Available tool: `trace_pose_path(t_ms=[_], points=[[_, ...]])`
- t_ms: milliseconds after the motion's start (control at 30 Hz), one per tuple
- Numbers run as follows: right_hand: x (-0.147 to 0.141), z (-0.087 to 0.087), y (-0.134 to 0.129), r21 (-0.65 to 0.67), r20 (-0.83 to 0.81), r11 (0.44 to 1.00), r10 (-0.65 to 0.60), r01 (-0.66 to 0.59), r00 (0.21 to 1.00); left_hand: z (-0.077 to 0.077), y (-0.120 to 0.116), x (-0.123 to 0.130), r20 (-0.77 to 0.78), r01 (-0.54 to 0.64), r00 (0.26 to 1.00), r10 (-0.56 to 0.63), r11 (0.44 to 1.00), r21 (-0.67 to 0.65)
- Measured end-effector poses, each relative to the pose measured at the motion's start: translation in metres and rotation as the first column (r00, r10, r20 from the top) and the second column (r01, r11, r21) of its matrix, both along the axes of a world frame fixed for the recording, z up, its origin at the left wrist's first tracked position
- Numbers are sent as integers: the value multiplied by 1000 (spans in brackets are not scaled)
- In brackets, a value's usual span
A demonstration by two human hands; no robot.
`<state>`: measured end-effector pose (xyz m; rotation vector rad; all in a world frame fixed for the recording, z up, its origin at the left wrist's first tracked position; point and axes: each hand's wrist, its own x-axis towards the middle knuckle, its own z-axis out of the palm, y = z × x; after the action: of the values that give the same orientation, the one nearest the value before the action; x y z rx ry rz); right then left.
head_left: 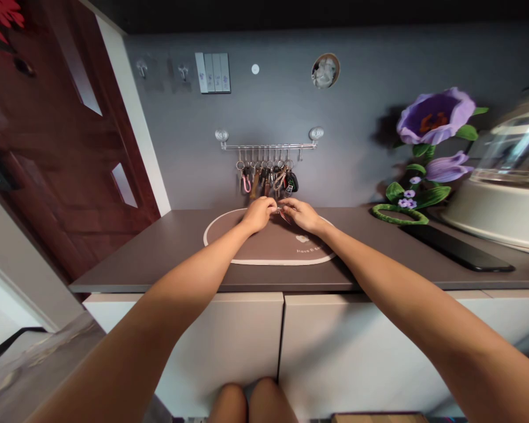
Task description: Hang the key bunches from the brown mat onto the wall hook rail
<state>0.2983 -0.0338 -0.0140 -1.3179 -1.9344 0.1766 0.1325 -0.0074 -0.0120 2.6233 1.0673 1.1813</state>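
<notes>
Both hands meet over a brown oval mat (264,249) with a pale rim, just below a row of hanging keys (266,176). My left hand (260,213) has its thumb and fingers pinched on a small object too tiny to make out. Close beside it on the right, my right hand (300,214) is bent around a small reddish, shiny item (285,217), with its fingertips near the left ones. The keys hang from hooks on a clear rail (268,146) fixed to the grey wall by two round suction mounts.
Purple artificial flowers (435,117) stand at the right, beside a black phone (460,248) and a cream appliance with a clear dome (506,197). A dark red door (70,135) is at the left. White cabinet doors (220,346) lie below the counter edge.
</notes>
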Motion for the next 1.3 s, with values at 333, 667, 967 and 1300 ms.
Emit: trace_pose_path(t_ms=[333, 667, 967, 1300], points=[[-7, 6, -9, 110, -66, 993, 51, -44, 996, 5, -5, 6, 429, 139, 903, 6, 942, -306], [-12, 4, -8, 88, -307, 981, 193, -174, 932, 6, -10, 10, 677, 439, 736, 26, 742, -506], [-10, 5, -8, 104, -415, 980, 196, -167, 888, 3, -11, 13, 706, 470, 708, 15, 736, -487], [-6, 5, -6, 113, -608, 976, 218, -188, 764, 0, -9, 15, 704, 438, 709, -37, 806, -399]])
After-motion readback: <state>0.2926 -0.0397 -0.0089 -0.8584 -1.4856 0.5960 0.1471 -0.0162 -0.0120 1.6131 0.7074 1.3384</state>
